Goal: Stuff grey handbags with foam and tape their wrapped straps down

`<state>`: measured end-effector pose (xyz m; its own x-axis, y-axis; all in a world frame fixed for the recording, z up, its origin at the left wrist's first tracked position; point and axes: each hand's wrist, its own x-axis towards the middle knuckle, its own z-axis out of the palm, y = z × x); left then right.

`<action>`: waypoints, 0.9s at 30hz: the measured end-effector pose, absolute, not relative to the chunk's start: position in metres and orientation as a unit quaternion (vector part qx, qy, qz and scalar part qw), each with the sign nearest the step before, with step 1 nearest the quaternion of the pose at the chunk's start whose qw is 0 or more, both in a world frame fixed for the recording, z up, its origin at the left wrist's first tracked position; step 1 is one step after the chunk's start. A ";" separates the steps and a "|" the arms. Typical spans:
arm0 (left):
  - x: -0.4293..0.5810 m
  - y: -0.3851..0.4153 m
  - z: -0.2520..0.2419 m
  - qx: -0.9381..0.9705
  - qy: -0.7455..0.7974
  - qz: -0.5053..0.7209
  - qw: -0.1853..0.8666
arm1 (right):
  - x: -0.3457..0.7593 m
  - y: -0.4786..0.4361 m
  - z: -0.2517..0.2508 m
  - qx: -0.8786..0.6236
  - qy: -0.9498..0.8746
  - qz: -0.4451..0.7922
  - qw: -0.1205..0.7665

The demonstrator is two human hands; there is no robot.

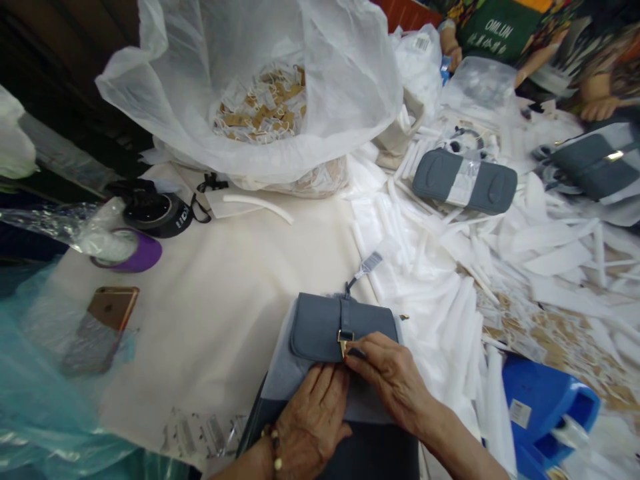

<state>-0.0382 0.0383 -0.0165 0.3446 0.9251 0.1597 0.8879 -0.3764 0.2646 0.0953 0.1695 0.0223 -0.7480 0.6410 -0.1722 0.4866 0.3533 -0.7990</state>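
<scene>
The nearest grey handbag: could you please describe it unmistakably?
Below the white sack, at the cream cloth's near edge, lies the grey handbag. Unlike the grey bags far right, it lies under the left hand, with the right hand at its gold clasp.

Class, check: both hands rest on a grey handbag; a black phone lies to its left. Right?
No: in the head view the phone is gold, not black. The left hand and right hand do rest on the grey handbag.
</scene>
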 end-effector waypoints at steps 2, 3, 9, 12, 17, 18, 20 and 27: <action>-0.037 0.037 -0.018 0.809 0.563 0.153 0.076 | 0.098 0.158 0.018 -0.333 -0.826 0.443 0.106; -0.036 0.035 -0.020 0.806 0.565 0.155 0.081 | 0.100 0.154 0.015 -0.326 -0.829 0.437 0.122; -0.034 0.028 -0.028 0.789 0.577 0.194 0.087 | 0.104 0.143 0.004 -0.272 -0.866 0.382 0.174; -0.033 0.027 -0.029 0.791 0.567 0.222 0.064 | 0.105 0.139 0.002 -0.249 -0.892 0.330 0.182; -0.042 0.027 -0.010 0.786 0.539 0.300 0.044 | 0.108 0.131 -0.003 -0.228 -0.921 0.258 0.183; -0.049 0.027 -0.005 0.780 0.542 0.309 0.041 | 0.109 0.129 -0.004 -0.228 -0.923 0.252 0.180; -0.067 0.030 0.003 0.741 0.593 0.314 0.031 | 0.109 0.127 -0.004 -0.226 -0.928 0.242 0.170; -0.114 0.064 -0.006 0.244 0.754 0.322 0.518 | 0.108 0.121 0.000 -0.235 -0.938 0.211 0.143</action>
